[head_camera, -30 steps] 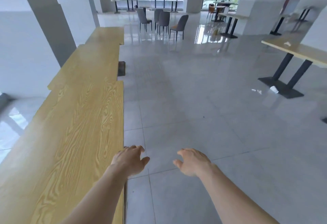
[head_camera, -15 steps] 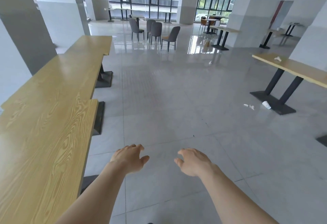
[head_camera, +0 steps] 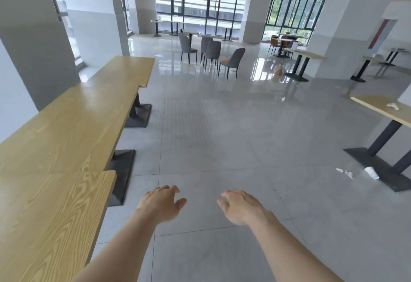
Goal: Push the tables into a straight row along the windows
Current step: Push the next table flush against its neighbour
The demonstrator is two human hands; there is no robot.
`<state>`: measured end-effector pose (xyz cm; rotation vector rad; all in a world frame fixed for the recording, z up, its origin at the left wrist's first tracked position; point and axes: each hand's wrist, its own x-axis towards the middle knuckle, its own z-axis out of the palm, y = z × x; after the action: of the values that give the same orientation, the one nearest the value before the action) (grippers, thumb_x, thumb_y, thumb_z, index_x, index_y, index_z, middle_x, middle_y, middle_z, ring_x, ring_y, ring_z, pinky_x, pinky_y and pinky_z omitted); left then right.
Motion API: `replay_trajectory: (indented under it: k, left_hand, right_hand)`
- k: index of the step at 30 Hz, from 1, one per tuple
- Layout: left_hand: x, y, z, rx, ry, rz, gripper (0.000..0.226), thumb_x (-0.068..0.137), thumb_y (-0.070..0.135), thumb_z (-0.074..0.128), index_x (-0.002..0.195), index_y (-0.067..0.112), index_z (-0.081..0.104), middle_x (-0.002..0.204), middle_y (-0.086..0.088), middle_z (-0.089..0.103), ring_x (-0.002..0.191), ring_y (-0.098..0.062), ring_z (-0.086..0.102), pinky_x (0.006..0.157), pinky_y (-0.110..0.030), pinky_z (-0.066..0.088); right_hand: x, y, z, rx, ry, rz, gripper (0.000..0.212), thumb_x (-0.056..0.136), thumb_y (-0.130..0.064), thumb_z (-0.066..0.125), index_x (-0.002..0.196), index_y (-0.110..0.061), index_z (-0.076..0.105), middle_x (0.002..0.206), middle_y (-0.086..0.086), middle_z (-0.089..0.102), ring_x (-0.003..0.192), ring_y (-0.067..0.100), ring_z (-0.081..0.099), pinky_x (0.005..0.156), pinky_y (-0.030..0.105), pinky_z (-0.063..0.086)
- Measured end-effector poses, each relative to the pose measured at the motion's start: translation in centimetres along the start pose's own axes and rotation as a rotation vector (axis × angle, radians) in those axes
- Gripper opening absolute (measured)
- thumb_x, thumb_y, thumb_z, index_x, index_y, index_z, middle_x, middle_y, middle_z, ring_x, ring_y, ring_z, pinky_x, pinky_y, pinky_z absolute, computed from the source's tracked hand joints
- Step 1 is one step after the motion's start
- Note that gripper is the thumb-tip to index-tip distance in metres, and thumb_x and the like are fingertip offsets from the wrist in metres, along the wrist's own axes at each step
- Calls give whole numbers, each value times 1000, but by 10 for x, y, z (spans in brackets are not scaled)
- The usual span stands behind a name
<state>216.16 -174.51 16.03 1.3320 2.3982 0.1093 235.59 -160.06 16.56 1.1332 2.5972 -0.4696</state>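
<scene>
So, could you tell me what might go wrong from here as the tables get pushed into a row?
1. The row is not flush: the nearest table sits stepped in from the middle table. Pushing one end could skew it further.
2. A paper cup and scraps lie by the right table's base and might jam under it.
3. The left hand and right hand hover open; fingers could get pinched between tabletops.

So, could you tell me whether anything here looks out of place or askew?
Yes. The three wooden tables on the left are staggered: the middle table juts past the near table and the far table. A paper cup and tissue scraps litter the floor by the right table's base.
</scene>
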Motion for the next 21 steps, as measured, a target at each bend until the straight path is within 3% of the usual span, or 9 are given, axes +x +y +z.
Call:
replay_trajectory:
  k: [12, 21]
  left_hand:
    - [214, -74, -73, -80, 120, -240, 57, 102, 58, 37, 151, 28, 41, 152, 6, 47, 140, -20, 43, 117, -41, 35]
    - [210, -214, -80, -281, 320, -684, 55, 102, 57, 35, 152, 32, 35, 151, 6, 47, 140, -22, 41, 114, -40, 35]
  right_hand:
    - [300, -39, -82, -99, -61, -219, 45, 106, -45, 32, 127, -17, 59, 136, 7, 61, 127, 30, 55, 100, 35, 43]
    - [428, -224, -69, -282, -200, -598, 42, 106, -41, 31, 129, -16, 57, 139, 8, 58, 129, 31, 54, 104, 38, 43]
